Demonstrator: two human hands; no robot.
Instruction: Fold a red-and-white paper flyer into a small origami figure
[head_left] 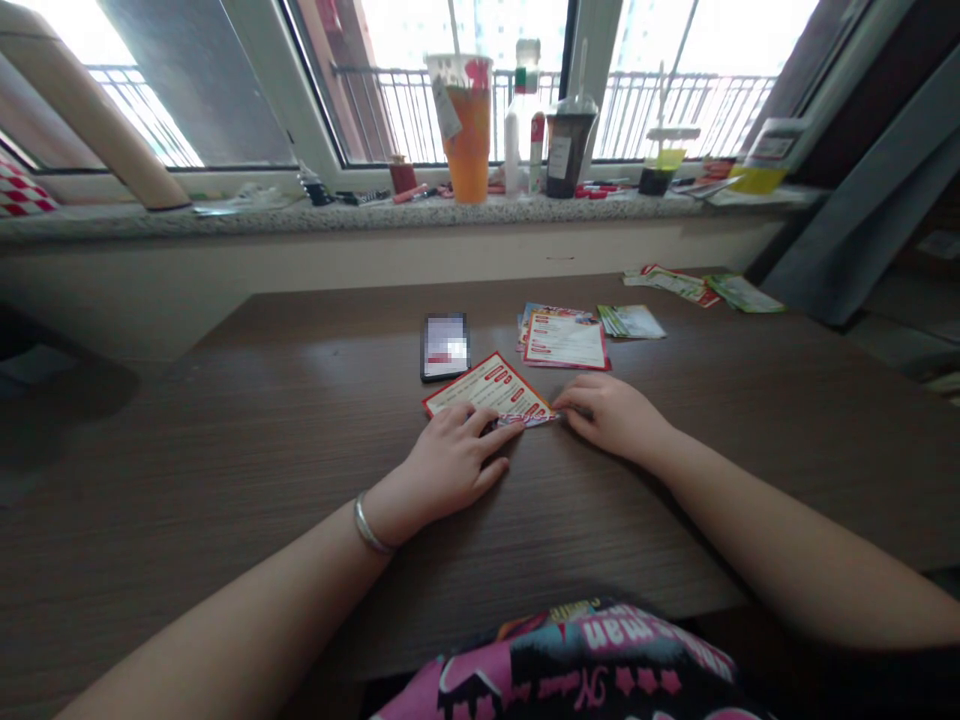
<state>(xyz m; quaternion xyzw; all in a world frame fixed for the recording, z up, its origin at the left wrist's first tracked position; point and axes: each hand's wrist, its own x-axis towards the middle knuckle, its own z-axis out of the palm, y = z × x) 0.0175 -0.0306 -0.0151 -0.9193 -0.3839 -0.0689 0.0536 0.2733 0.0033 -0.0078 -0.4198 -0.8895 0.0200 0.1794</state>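
A printed sheet of paper (491, 385) with a red border lies at an angle on the brown table, its near edge folded up in a narrow strip. My left hand (461, 455) rests on that folded edge with its fingers spread; a silver bangle is on the wrist. At the sheet's right corner, my right hand (600, 412) pinches the paper between thumb and fingers. Just beyond the sheet lies a phone (445, 346) with a blurred screen. A stack of similar printed sheets (566, 340) sits behind my right hand.
Green-and-white papers (631, 322) lie right of the stack, and more leaflets (682, 285) are near the table's back right. Along the granite windowsill (262, 220) stand a tall orange drink cup (469, 140), a dark drink cup (568, 150), a bottle and small items. A grey curtain (862, 220) hangs right.
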